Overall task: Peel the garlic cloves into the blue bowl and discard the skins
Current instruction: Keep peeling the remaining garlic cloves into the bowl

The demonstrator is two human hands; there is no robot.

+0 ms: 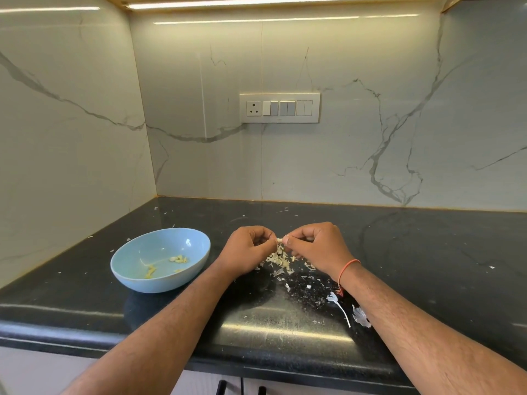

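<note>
Inside the blue bowl (159, 259) lie a few peeled garlic cloves (177, 259).

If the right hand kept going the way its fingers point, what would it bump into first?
The right hand points left, pinching a garlic clove. Straight on, it would first meet the left hand, which pinches the clove's other end. The blue bowl lies farther along.
</note>
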